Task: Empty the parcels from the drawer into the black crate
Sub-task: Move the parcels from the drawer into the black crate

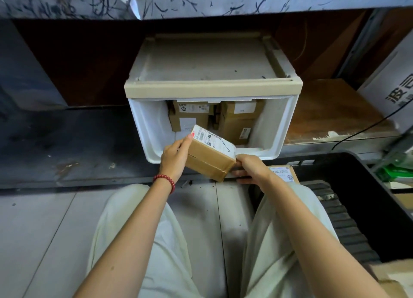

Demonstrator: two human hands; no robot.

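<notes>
A small brown cardboard parcel (pixel 209 156) with a white label is held above the front rim of the open white drawer (pixel 145 128). My left hand (pixel 175 156) grips its left end and my right hand (pixel 250 167) grips its right lower corner. Inside the drawer lie more brown parcels: one at the back left (pixel 190 117) and one at the back right (pixel 238 121). The black crate (pixel 348 170) stands on the floor to the right, with a labelled parcel (pixel 282 173) in its near-left corner, partly hidden by my right wrist.
The drawer's beige cabinet (pixel 212 74) sits under a scribbled metal shelf (pixel 201 5). A white carton (pixel 395 85) and a black cable (pixel 368 125) are at the right. Another cardboard box (pixel 393 275) shows at the bottom right. My knees fill the foreground over a grey tiled floor (pixel 44 230).
</notes>
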